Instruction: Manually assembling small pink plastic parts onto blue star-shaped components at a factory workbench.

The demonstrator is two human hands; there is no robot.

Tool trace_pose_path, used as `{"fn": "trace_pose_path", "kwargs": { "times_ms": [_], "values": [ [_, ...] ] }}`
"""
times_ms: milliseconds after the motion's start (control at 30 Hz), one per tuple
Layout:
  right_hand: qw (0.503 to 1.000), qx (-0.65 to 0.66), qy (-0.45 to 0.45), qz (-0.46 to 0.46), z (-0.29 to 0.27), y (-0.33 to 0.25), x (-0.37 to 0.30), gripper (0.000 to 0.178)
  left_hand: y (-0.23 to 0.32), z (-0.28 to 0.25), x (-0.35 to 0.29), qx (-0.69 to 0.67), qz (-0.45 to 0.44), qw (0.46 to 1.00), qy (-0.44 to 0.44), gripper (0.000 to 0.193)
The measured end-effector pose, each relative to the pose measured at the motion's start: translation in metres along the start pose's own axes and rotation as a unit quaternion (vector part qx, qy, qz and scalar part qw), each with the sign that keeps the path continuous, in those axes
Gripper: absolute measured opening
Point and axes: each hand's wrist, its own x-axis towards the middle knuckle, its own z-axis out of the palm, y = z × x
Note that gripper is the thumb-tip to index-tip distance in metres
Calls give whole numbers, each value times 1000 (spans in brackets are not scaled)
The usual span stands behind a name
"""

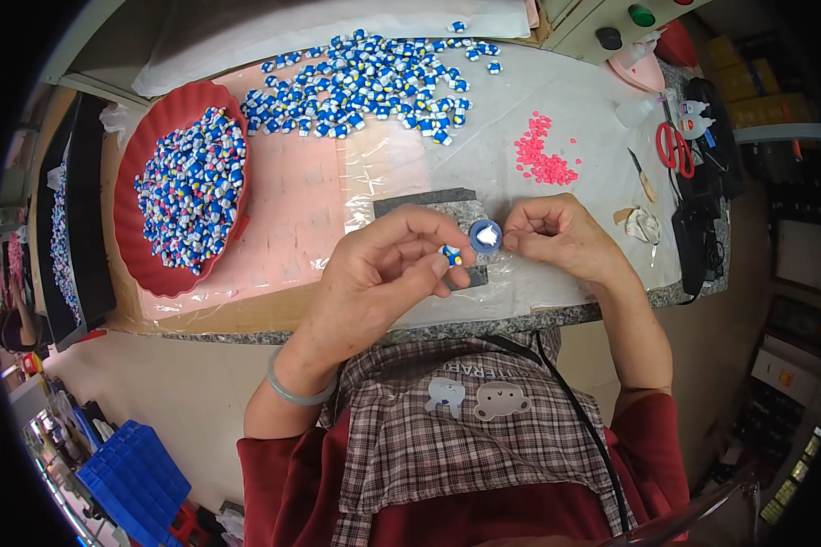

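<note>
Between the thumb and fingers of my left hand is a small blue, white and yellow figurine. Just to its right sits a small round blue cap with a white substance in it. My right hand is closed in a pinch at the right rim of this cap; what its fingertips hold, if anything, is too small to make out. Under the cap and my left fingers lies a grey stone slab, partly hidden. Beyond my right hand, small pink pieces lie scattered on the table covering.
A red scalloped basin full of little figurines stands at left. A heap of blue-and-white figurines spreads across the back. Red-handled scissors, a small knife, a crumpled white wad and bottles lie at right.
</note>
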Motion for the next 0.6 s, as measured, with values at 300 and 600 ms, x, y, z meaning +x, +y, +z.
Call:
{"fn": "trace_pose_path", "kwargs": {
  "times_ms": [300, 600],
  "values": [
    [1000, -6, -12, 6, -2, 0, 3, 5, -4, -1, 3, 28, 27, 999, -12, 31],
    [999, 46, -5, -23, -1, -19, -22, 5, 0, 13, 4, -29, -30, 998, 41, 19]
  ]
}}
